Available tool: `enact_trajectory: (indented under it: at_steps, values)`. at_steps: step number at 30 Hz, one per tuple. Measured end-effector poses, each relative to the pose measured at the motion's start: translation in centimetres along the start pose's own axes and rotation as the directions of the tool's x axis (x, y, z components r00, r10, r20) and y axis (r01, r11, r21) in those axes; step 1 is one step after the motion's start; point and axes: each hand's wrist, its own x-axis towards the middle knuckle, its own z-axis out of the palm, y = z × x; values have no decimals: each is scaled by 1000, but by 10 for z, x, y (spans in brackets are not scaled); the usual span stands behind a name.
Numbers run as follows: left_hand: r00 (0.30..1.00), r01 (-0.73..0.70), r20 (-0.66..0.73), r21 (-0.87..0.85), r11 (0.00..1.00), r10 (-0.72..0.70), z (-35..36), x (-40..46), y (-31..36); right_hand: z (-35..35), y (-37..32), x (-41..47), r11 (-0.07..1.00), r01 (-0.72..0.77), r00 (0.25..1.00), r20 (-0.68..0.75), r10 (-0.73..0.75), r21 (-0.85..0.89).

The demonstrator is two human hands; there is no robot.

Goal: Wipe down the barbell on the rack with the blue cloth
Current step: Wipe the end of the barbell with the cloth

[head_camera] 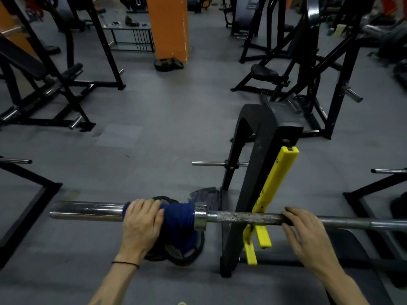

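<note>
A steel barbell (242, 217) lies level across the lower part of the head view, resting on a black rack upright (259, 150) with yellow hooks (279, 175). A blue cloth (179, 219) is wrapped around the bar's chrome sleeve, just left of the collar. My left hand (141, 223) grips the cloth around the sleeve. My right hand (301, 225) rests over the rough thin shaft, right of the upright, fingers curled on the bar.
Weight plates (176, 252) and a dark rag (207, 197) lie on the grey floor below the sleeve. Black gym machines stand at the left (44, 84) and at the right (308, 69). An orange pillar (168, 27) stands at the back. A bench pad (348, 249) sits under the bar.
</note>
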Motion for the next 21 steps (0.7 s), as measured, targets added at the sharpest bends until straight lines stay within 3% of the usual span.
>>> enact_trajectory:
  at_steps: [4,7,10,15,18,21]
  values:
    - [990,139,-21,-68,988,-141,11,4,57,3,13,-9,997,-5,998,55,9,-79]
    - [999,52,6,-151,987,-52,20,-2,87,5,12,-10,996,21,999,50,-17,-87]
    - [997,-74,25,-63,995,76,12,1,44,4,17,-11,994,51,997,56,-46,-100]
    - [985,165,45,31,986,-167,-13,0,-28,8,18,-8,990,71,996,53,-65,-119]
    - [963,267,37,-40,963,-266,-8,7,13,13,18,-8,991,51,997,56,-44,-125]
    - [989,127,88,-154,980,-115,10,0,75,16,16,-9,992,27,999,36,-23,-126]
